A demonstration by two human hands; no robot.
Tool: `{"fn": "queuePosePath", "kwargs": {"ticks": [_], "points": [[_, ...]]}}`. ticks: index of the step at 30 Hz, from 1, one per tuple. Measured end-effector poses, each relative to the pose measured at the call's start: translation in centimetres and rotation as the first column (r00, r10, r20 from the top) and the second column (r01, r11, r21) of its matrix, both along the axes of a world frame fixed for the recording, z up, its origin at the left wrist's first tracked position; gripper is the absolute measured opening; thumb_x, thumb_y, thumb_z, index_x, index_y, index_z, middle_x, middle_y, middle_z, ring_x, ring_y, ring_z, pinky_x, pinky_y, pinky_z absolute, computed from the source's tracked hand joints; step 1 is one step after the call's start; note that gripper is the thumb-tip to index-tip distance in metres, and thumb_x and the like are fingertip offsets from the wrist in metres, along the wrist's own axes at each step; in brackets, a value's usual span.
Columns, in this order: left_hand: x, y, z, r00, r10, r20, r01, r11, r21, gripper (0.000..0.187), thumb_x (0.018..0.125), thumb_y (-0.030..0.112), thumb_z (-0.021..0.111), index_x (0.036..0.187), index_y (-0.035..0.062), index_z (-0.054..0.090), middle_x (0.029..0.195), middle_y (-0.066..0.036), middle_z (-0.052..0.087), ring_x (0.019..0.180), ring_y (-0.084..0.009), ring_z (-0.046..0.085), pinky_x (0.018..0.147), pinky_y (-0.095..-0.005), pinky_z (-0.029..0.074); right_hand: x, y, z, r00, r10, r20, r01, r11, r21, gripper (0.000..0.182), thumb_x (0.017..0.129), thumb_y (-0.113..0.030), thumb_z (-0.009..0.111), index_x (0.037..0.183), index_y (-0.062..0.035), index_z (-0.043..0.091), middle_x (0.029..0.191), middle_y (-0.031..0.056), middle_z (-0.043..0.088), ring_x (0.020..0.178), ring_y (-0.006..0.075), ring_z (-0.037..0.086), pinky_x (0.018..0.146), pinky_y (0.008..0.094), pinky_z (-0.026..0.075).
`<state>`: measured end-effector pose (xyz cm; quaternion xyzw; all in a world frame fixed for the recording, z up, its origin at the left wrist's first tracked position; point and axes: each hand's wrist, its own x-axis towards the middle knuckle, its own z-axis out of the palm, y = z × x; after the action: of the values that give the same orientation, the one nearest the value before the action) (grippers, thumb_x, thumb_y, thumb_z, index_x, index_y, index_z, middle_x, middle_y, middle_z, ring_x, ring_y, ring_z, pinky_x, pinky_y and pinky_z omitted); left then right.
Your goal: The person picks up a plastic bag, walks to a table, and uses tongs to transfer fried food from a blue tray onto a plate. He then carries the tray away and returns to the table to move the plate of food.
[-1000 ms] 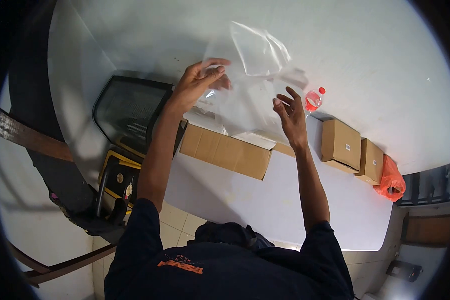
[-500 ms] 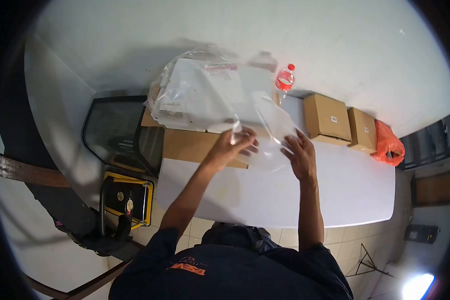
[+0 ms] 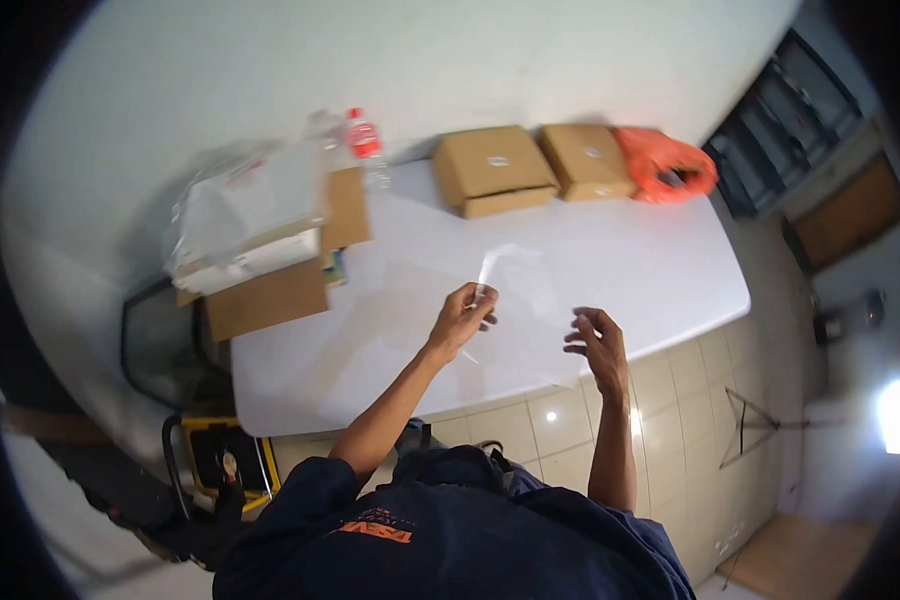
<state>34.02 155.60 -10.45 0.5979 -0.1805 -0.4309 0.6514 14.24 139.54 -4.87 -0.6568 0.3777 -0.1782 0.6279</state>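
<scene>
A clear plastic bag hangs between my hands above the white table. My left hand pinches its left edge between thumb and fingers. At the bag's right side is my right hand, its fingers spread and slightly curled, with nothing visible gripped in them. The bag is thin and see-through, so its outline is hard to make out.
At the back left, a stack of white packs in plastic lies on cardboard. A red-capped bottle, two cardboard boxes and an orange-red bag line the wall.
The view has turned to the right, so the stack, bottle and boxes appear further left. My hands and the plastic bag are now over the bare tabletop, away from the stack.
</scene>
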Motion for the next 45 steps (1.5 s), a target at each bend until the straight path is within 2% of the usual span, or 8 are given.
{"fn": "queuePosePath", "kwargs": {"ticks": [3, 9, 18, 23, 33, 36, 39, 45], "points": [[-6.1, -6.1, -0.4, 0.999, -0.035, -0.008, 0.035, 0.999, -0.021, 0.026, 0.097, 0.029, 0.061, 0.102, 0.0027, 0.062, 0.096, -0.006, 0.061, 0.075, -0.0147, 0.064, 0.064, -0.0299, 0.054, -7.4, -3.2, 0.9, 0.994, -0.108, -0.006, 0.107, 0.992, -0.073, 0.028, 0.099, -0.018, 0.055, 0.115, 0.0044, 0.059, 0.099, 0.0117, 0.061, 0.076, 0.0175, 0.063, 0.066, 0.0315, 0.060], [-16.5, -16.6, 2.6, 0.966, -0.256, 0.046, 0.257, 0.966, -0.035, 0.026, 0.098, 0.023, 0.058, 0.105, -0.0010, 0.062, 0.098, -0.007, 0.060, 0.073, -0.0144, 0.062, 0.062, -0.0294, 0.054, -19.9, -8.5, 3.3, 0.922, -0.386, -0.012, 0.382, 0.916, -0.119, 0.025, 0.098, -0.016, 0.054, 0.112, 0.0043, 0.060, 0.091, 0.0086, 0.058, 0.073, 0.0156, 0.062, 0.065, 0.0315, 0.061], [-26.9, -32.0, 3.7, 0.854, -0.490, 0.178, 0.494, 0.869, 0.025, 0.025, 0.098, 0.024, 0.059, 0.100, 0.0003, 0.066, 0.089, -0.004, 0.062, 0.069, -0.0113, 0.059, 0.059, -0.0267, 0.052, -31.8, -17.7, 1.8, 0.761, -0.649, 0.008, 0.641, 0.750, -0.165, 0.028, 0.100, -0.022, 0.052, 0.107, 0.0038, 0.060, 0.082, 0.0090, 0.057, 0.067, 0.0148, 0.063, 0.057, 0.0310, 0.061], [-31.2, -42.3, 2.1, 0.784, -0.585, 0.208, 0.592, 0.805, 0.035, 0.025, 0.096, 0.025, 0.062, 0.099, 0.0007, 0.066, 0.083, -0.003, 0.062, 0.068, -0.0103, 0.058, 0.060, -0.0261, 0.051, -37.1, -25.1, -0.9, 0.710, -0.703, -0.035, 0.670, 0.691, -0.271, 0.028, 0.100, -0.022, 0.053, 0.103, 0.0039, 0.060, 0.077, 0.0086, 0.060, 0.062, 0.0141, 0.062, 0.052, 0.0307, 0.060], [-40.3, -62.3, 1.6, 0.653, -0.730, 0.201, 0.743, 0.669, 0.019, 0.021, 0.094, 0.024, 0.066, 0.094, 0.0036, 0.064, 0.075, 0.000, 0.060, 0.067, -0.0081, 0.058, 0.060, -0.0238, 0.045, -46.6, -41.3, -1.0, 0.602, -0.799, -0.011, 0.779, 0.590, -0.211, 0.028, 0.099, -0.022, 0.055, 0.104, 0.0040, 0.061, 0.074, 0.0077, 0.059, 0.060, 0.0126, 0.060, 0.050, 0.0291, 0.059], [-42.8, -68.5, 1.2, 0.655, -0.713, 0.251, 0.739, 0.673, -0.016, 0.019, 0.094, 0.021, 0.065, 0.090, 0.0019, 0.063, 0.072, -0.001, 0.060, 0.064, -0.0079, 0.058, 0.054, -0.0233, 0.042, -49.1, -47.4, -2.4, 0.591, -0.806, -0.005, 0.792, 0.582, -0.182, 0.028, 0.099, -0.022, 0.055, 0.105, 0.0042, 0.061, 0.075, 0.0082, 0.060, 0.061, 0.0129, 0.060, 0.051, 0.0295, 0.059], [-44.0, -75.0, 1.3, 0.675, -0.702, 0.225, 0.705, 0.704, 0.080, 0.022, 0.095, 0.026, 0.065, 0.093, 0.0034, 0.063, 0.076, 0.000, 0.061, 0.069, -0.0089, 0.061, 0.060, -0.0233, 0.045, -50.6, -55.6, -3.0, 0.627, -0.778, -0.025, 0.762, 0.620, -0.184, 0.029, 0.099, -0.023, 0.055, 0.105, 0.0045, 0.060, 0.076, 0.0088, 0.060, 0.061, 0.0133, 0.060, 0.051, 0.0299, 0.059], [-47.2, -89.1, 0.1, 0.777, -0.585, 0.232, 0.572, 0.810, 0.129, 0.023, 0.094, 0.025, 0.065, 0.087, 0.0037, 0.062, 0.073, 0.000, 0.061, 0.067, -0.0094, 0.061, 0.058, -0.0245, 0.044, -54.4, -74.2, -3.5, 0.777, -0.628, -0.034, 0.613, 0.768, -0.183, 0.033, 0.098, -0.028, 0.057, 0.106, 0.0040, 0.060, 0.077, 0.0085, 0.059, 0.065, 0.0145, 0.061, 0.053, 0.0295, 0.058]]}}
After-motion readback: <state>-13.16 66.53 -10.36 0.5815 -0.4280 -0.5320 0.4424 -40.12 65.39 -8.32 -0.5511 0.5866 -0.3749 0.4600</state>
